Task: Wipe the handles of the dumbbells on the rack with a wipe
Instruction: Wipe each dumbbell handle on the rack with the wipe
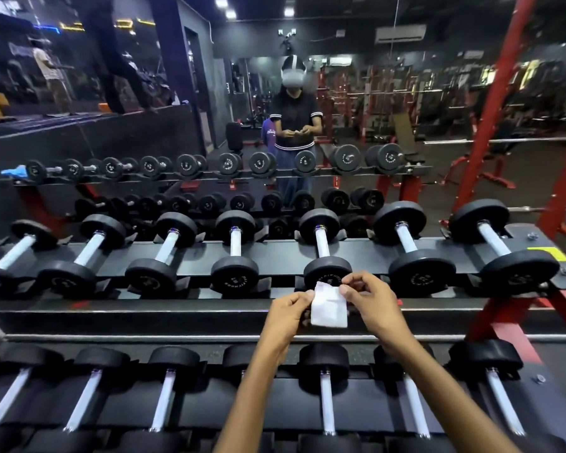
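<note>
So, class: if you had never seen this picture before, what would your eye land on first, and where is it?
Most striking is the white wipe at lower centre, pinched between the left hand and right hand. Behind it, dumbbells with pale handles line the rack across the frame. Above that, a mirror reflects the person and the gym.

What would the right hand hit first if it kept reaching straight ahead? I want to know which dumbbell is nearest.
Probably the near end of the dumbbell right behind the wipe that the right hand pinches; depth is unclear.
</note>
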`<state>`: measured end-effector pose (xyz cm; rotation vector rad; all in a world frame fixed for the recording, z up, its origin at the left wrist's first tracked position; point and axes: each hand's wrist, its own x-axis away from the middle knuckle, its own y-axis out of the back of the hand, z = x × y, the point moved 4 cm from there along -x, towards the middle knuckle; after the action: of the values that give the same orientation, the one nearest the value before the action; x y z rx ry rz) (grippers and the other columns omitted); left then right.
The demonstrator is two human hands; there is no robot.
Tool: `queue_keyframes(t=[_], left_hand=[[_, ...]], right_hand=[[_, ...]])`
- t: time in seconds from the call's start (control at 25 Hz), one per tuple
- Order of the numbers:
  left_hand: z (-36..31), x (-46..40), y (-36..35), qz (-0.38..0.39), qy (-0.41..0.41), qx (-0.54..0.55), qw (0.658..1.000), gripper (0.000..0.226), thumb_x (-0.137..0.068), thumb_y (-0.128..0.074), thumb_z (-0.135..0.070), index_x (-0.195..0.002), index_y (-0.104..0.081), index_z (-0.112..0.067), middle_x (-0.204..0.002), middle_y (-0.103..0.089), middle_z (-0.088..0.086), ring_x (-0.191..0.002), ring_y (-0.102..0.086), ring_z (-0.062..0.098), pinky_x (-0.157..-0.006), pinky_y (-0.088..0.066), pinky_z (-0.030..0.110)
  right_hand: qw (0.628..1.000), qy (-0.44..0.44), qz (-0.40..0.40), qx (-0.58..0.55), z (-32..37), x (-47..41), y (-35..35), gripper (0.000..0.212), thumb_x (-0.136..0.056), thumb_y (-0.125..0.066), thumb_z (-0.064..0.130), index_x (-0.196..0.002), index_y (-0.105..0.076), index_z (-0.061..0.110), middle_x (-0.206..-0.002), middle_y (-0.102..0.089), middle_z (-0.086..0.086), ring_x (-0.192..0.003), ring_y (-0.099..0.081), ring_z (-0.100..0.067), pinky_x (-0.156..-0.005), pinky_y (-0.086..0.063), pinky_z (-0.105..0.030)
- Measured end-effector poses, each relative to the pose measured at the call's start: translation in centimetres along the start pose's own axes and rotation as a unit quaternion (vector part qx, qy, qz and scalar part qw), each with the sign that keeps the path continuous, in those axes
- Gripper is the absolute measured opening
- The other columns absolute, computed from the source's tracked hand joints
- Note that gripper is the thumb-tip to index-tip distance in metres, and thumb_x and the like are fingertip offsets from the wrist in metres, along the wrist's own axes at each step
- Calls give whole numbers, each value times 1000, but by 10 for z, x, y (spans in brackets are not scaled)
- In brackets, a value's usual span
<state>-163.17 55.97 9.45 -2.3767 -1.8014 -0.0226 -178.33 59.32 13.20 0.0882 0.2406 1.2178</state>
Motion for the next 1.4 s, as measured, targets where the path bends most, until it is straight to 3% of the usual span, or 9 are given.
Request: queue_keyframes(t=[0.32,0.52,0.72,0.84,0.92,1.0,1.12,1.28,1.4], left_hand=[[6,10,15,-47,-36,45,997,23,-99,-52,-16,-88,-70,-5,-82,-70,10,-75,-62,17,-68,-50,28],[9,15,25,-57,-76,-7,995,23,-97,-57,-16,-84,-72,-5,-78,-67,8,-72,-56,14,-68,-45,27],[16,17,37,-71,-82,-42,993,24,-95,-59,-15,-74,-71,-10,-66,-62,-3,-63,-49,7,-59,-41,20],[33,12,49,-128,-21,15,991,29,-96,-56,-17,-75,-66,0,-70,-56,9,-70,-48,19,-64,-44,28],[41,11,56,-163,22,88,982,28,-98,-52,-16,-79,-65,-1,-78,-59,13,-73,-53,22,-66,-46,31],[42,14,61,-181,45,157,970,25,-101,-47,-14,-82,-59,-3,-79,-56,13,-62,-51,18,-52,-45,22],[35,22,65,-198,51,229,952,25,-103,-44,-14,-84,-59,-5,-74,-59,10,-55,-55,12,-45,-47,16],[31,27,55,-82,88,157,980,24,-101,-45,-15,-92,-66,-10,-77,-68,4,-59,-61,10,-55,-51,20],[32,34,38,26,111,125,986,32,-105,-38,-25,-96,-66,-12,-73,-70,2,-56,-63,9,-56,-51,23]], right_hand=[[996,-57,-1,-62,-6,22,-23,20,-73,-74,-4,-74,-62,12,-69,-60,-2,-63,-55,-11,-56,-44,-13],[980,121,29,156,12,36,-44,36,-85,-63,3,-110,-65,28,-97,-53,13,-92,-52,3,-79,-35,0],[974,172,-5,149,22,41,-52,22,-79,-65,-7,-78,-69,14,-89,-63,3,-84,-58,9,-71,-40,0],[958,233,-28,164,20,47,-56,22,-81,-59,-14,-82,-68,6,-102,-58,3,-94,-55,9,-78,-45,-4],[937,286,-3,202,15,55,-58,30,-80,-57,-15,-87,-64,14,-109,-57,5,-101,-55,6,-86,-49,-18],[908,328,14,262,6,65,-61,40,-79,-58,-10,-90,-55,28,-108,-57,12,-106,-54,2,-88,-47,-33],[895,335,-14,294,0,82,-68,33,-81,-60,-2,-90,-54,29,-98,-53,15,-93,-52,-1,-82,-41,-24],[939,289,-43,184,5,78,-69,18,-87,-50,-6,-93,-62,6,-105,-48,-2,-97,-50,-1,-84,-45,-8],[951,236,6,199,3,57,-69,17,-89,-50,-3,-92,-65,6,-94,-49,-5,-87,-52,-2,-81,-45,-7]])
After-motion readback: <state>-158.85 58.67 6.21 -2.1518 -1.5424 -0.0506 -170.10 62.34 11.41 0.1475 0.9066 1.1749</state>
